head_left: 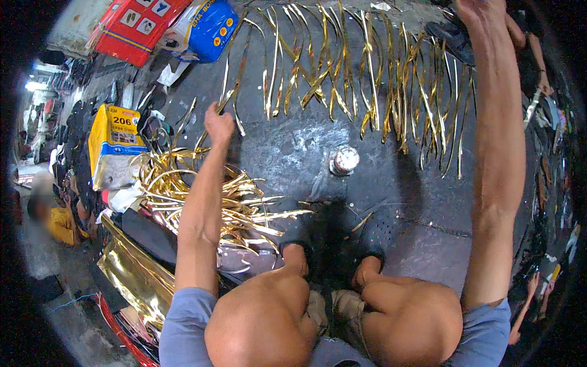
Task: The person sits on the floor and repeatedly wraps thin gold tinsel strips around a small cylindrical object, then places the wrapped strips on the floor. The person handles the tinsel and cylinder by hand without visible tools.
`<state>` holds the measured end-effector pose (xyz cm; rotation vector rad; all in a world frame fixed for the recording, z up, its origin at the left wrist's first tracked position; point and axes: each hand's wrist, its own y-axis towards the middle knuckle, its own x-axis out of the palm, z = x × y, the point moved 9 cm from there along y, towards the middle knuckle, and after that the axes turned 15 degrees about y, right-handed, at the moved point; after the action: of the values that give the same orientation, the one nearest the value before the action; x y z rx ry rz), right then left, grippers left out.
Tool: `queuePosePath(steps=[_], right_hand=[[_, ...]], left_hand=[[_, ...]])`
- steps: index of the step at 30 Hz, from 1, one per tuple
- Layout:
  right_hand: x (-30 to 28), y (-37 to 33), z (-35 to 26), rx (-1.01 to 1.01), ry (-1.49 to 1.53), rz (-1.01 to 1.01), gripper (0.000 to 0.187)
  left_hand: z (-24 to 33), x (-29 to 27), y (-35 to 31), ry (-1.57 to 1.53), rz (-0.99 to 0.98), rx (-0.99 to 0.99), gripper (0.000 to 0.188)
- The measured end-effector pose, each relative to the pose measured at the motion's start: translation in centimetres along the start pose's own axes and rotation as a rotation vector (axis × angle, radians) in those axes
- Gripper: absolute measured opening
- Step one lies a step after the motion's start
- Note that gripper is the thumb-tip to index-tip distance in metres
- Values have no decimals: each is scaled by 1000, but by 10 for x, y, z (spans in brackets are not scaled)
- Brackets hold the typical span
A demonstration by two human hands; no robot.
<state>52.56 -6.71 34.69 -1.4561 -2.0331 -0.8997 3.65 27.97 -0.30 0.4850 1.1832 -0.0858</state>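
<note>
My left hand [219,126] is closed at the lower end of a thin shiny gold strip [227,76] on the dark floor. Just below and left of it lies a tangled heap of gold strips [229,205], partly behind my left forearm. A row of similar gold strips [367,73] hangs down the picture across the far floor, side by side, some crossing. My right arm reaches far forward past the row's right end. The right hand [480,6] is cut off by the upper edge, so its fingers are hidden.
A short round metal post [345,160] rises from the floor ahead of my feet. Red [142,27], blue [205,30] and yellow-blue [116,140] boxes stand at left. A gold sheet [137,275] lies near my left side. Other people's arms show at both sides.
</note>
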Motion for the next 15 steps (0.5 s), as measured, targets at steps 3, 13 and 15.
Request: queuePosePath(steps=[3, 13, 15], right_hand=[[-14, 22, 29, -50, -151, -424, 8], [-262, -205, 228, 330, -830, 584, 17], [-250, -256, 242, 614, -807, 497, 24]], left_hand=[[-19, 20, 20, 127, -143, 148, 59], [7, -9, 2, 351, -265, 246, 26], [-13, -34, 1, 465, -294, 225, 20]])
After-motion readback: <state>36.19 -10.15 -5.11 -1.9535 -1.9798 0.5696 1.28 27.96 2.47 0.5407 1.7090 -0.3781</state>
